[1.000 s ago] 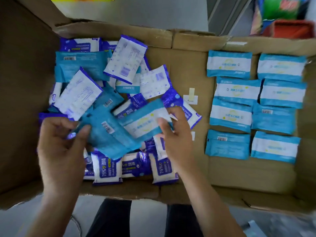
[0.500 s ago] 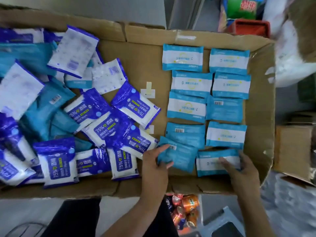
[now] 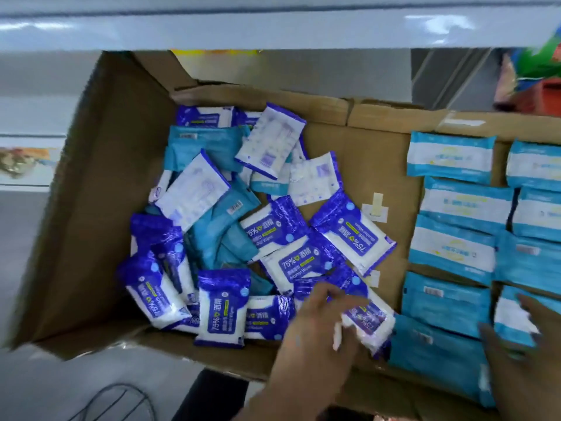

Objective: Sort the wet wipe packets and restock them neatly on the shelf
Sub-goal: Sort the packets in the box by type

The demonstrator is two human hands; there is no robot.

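You are partway through the sort, and by my reading nearer the start than the end; none of the restocking shows as begun. On the right of the cardboard box (image 3: 100, 208) the teal packets (image 3: 452, 205) lie flat in 2 columns, overlapping like tiles, most face up and a few showing the barcode side; that part looks done for now. On the left the mixed heap (image 3: 218, 226) is unsorted; purple alcohol-wipe packets (image 3: 353, 238) lie at all angles, some face down with the white back showing, and several teal ones are buried between and under them.

Your left hand (image 3: 315, 326) is at the near edge of the heap, fingers loosely curled over a purple packet (image 3: 368, 323) that sits just beside the nearest teal packet of the left column; it looks like a pinch on the packet's near edge, but motion blur keeps me from being sure of the grip. Your right hand (image 3: 528, 354) lies with fingers spread and fairly straight over the nearest packets of the right column, pressing or squaring them, gripping nothing that I can see.

What is left, as I judge it: pull the remaining teal packets out of the heap and add them to the rows; gather the purple ones into their own group, faces the same way; then move both kinds to the shelf (image 3: 273, 28), whose pale edge shows above the box with no packets visible on it.
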